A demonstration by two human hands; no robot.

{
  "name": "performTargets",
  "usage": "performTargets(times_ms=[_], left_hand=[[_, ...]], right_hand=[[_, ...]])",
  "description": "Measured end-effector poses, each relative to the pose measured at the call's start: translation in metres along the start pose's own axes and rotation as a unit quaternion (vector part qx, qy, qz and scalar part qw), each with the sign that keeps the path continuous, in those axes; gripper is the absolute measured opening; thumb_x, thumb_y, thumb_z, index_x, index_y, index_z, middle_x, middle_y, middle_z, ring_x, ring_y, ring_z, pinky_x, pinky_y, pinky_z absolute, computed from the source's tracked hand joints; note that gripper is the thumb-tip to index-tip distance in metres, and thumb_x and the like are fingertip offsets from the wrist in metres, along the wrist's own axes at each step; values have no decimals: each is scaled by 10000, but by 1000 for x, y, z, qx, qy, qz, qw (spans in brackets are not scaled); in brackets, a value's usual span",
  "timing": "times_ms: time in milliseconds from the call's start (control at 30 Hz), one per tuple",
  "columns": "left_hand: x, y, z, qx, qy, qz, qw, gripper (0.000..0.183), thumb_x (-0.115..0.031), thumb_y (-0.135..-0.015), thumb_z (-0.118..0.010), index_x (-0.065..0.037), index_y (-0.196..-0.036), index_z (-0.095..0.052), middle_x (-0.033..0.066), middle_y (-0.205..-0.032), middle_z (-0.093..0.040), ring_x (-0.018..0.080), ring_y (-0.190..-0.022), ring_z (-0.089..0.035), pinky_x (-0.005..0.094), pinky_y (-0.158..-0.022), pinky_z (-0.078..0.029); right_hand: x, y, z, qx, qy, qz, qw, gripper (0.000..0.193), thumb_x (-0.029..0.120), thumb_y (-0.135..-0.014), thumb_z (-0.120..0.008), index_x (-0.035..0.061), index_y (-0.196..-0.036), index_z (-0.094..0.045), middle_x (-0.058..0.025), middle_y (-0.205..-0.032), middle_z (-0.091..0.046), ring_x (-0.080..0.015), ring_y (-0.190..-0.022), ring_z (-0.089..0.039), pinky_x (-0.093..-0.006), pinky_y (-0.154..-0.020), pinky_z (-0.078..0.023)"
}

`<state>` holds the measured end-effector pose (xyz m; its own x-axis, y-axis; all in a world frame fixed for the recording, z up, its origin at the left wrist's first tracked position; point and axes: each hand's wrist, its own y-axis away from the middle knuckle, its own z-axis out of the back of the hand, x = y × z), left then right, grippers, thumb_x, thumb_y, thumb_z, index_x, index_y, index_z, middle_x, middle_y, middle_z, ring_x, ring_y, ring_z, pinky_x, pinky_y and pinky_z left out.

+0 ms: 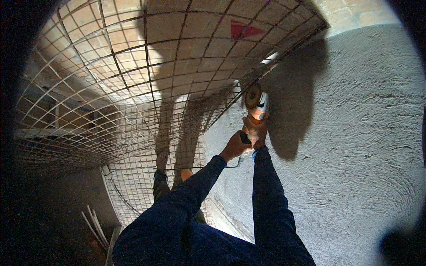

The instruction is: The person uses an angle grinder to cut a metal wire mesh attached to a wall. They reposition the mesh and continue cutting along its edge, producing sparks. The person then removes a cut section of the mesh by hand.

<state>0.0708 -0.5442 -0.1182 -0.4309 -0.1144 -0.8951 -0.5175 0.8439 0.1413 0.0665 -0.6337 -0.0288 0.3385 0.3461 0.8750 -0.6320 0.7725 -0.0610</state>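
Clasps angle grinder (pixel 263 106) in curled left hand (pixel 236 146) and right hand (pixel 257 131); holds disc (pixel 253 95) near wire mesh (pixel 179 40) edge.

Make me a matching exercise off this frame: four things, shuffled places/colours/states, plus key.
Column one:
1. Grinder
2. Sleeves
3. Red patch
4. Pale rods

Column two:
A. Lower left of the picture
B. Gripped by the left hand and right hand
C. Near the top, seen through the wire mesh
D. Dark blue, on both forearms

Pairs: 1-B, 2-D, 3-C, 4-A
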Motion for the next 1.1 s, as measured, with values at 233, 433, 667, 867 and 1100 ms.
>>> performTargets(times_ms=[233,433,667,867,1100], left_hand=[[-27,6,6,-1,-46,17,999,517,-66,-614,-823,-15,-1058,-562,80,-952,-658,195,-872,-625,315,-819,-510],[-22,1,5,-13,-101,22,995,518,-180,-628,-834,5,-1030,-565,118,-924,-639,248,-850,-617,359,-791,-505],[-27,-3,-3,-10,29,1,1000,511,-62,-651,-807,-25,-1108,-582,67,-1012,-666,202,-914,-627,344,-858,-504],[-23,0,-8,-17,28,68,997,547,-94,-687,-830,-14,-1164,-575,84,-1088,-667,178,-959,-620,341,-880,-502],[-6,0,-13,14,148,-4,989,546,-109,-674,-816,-6,-1149,-566,71,-1034,-652,169,-970,-606,326,-888,-484]], right_hand=[[10,-7,3,87,-30,-76,993,409,107,-792,-781,46,-1119,-543,7,-799,-580,-107,-582,-518,-269,-527,-457],[5,-8,1,30,-54,-73,995,343,139,-738,-829,45,-994,-620,-34,-895,-659,-139,-751,-617,-305,-693,-508],[12,-9,5,57,-43,-66,995,369,192,-754,-841,56,-1020,-624,-19,-926,-639,-123,-768,-587,-295,-687,-488],[9,-12,4,104,-113,-83,985,345,187,-780,-818,53,-1034,-627,1,-950,-635,-116,-747,-563,-276,-657,-478],[11,-4,9,77,-48,-129,988,108,146,-792,-730,88,-796,-640,9,-708,-589,-107,-570,-540,-290,-544,-442]])
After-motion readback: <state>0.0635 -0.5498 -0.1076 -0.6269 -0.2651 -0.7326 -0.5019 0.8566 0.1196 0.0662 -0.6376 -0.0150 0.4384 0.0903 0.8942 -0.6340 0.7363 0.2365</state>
